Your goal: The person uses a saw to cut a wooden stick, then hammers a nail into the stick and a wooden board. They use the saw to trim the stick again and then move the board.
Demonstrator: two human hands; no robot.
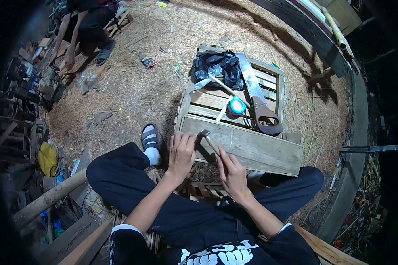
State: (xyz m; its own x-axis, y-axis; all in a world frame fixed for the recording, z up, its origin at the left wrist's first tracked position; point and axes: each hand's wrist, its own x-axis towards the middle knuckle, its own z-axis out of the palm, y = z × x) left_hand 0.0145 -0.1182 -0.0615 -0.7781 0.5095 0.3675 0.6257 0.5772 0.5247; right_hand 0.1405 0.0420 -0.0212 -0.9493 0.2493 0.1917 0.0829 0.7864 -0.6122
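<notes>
Wooden-handled hammer (212,145) in the right hand (234,176), its head (204,132) beside the left hand (181,154), the latter's grip unclear.

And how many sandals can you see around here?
2: your left sandal, on the ground left of the slatted wooden stand, and another sandal worn by a co-worker at the upper left. Others may be hidden by the boards or shadow.

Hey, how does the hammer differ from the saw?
The hammer is in the right hand; the saw lies on the slatted wooden frame. The hammer has a slim handle, the saw a broad one with a hole. The hammer looks shorter than the saw. Both have metal working ends.
</notes>
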